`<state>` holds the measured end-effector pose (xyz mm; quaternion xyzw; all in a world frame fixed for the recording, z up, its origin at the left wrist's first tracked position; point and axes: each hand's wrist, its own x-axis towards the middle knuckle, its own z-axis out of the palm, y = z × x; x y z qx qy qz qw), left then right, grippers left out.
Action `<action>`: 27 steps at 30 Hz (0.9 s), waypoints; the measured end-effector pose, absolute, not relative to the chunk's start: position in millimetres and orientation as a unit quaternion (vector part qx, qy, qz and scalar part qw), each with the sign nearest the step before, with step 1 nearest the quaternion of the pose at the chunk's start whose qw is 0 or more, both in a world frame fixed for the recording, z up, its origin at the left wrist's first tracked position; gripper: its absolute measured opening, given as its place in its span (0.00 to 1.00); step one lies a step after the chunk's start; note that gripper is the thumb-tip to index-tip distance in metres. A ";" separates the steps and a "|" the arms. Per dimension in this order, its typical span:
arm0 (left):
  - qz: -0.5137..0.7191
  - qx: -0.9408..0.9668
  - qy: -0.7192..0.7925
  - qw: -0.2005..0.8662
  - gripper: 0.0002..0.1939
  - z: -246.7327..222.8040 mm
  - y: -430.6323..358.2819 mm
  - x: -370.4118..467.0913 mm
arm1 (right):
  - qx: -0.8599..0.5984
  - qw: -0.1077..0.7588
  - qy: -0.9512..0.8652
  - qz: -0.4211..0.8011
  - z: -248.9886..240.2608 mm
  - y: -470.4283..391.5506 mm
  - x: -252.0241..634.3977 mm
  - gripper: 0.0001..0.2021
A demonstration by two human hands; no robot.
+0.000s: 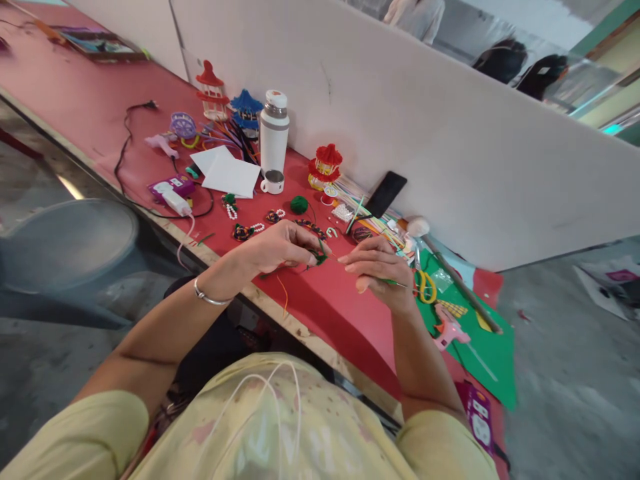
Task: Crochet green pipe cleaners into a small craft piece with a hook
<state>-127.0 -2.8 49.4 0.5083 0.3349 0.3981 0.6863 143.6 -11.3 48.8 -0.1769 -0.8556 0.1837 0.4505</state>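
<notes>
Head view: green yarn point(321, 255) (small bunch) in left hand point(289, 245).

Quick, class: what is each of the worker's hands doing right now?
Left hand: closed, pinching a small green yarn piece.
Right hand: closed, holding a thin tool, partly hidden.
</notes>
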 end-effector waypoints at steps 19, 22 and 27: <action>0.555 0.446 0.361 0.602 0.16 33.6 -17.7 -77.2 | -0.388 0.683 -0.453 0.421 -9.7 -13.8 78.4 0.18; 0.552 0.439 0.358 0.612 0.18 32.8 -19.5 -77.2 | -0.378 0.685 -0.388 0.487 -7.9 -10.2 74.8 0.20; 0.553 0.472 0.368 0.580 0.18 30.4 -19.3 -80.1 | -0.359 0.683 -0.373 0.515 -0.2 -10.2 72.9 0.18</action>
